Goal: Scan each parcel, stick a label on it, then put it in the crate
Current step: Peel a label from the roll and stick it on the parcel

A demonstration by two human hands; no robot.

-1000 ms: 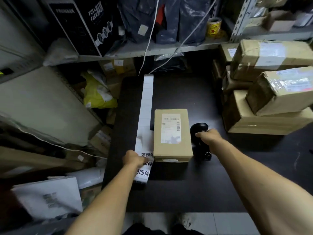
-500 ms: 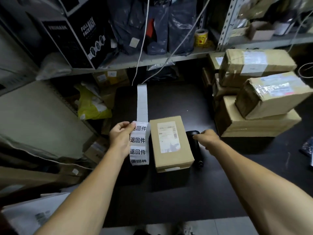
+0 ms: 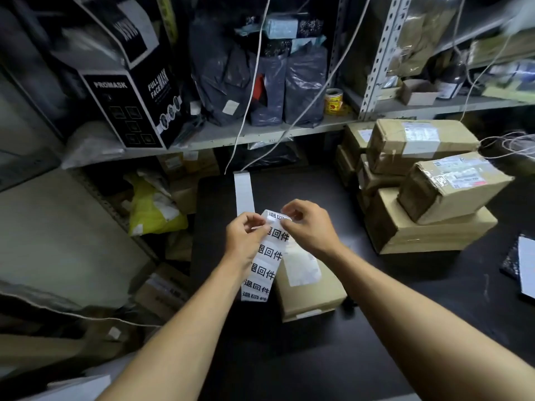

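A small brown parcel (image 3: 311, 293) with a white shipping label lies on the black table (image 3: 376, 342), below my hands. Over it I hold up a white label strip (image 3: 262, 267) printed with black characters. My left hand (image 3: 244, 237) pinches the strip's left side near the top. My right hand (image 3: 308, 224) pinches the top label at its upper edge. The strip's blank tail (image 3: 244, 193) runs back toward the shelf. The scanner is hidden behind my right forearm.
A stack of taped cardboard parcels (image 3: 428, 198) fills the table's right back corner. A shelf (image 3: 260, 134) above holds a black mask box (image 3: 130, 91), dark bags and a tape roll (image 3: 333, 101). White cables hang down. Bags and boxes crowd the floor at left.
My left hand lifted the label strip off the table. My right hand let go of the scanner and came over to pinch the strip's top label.
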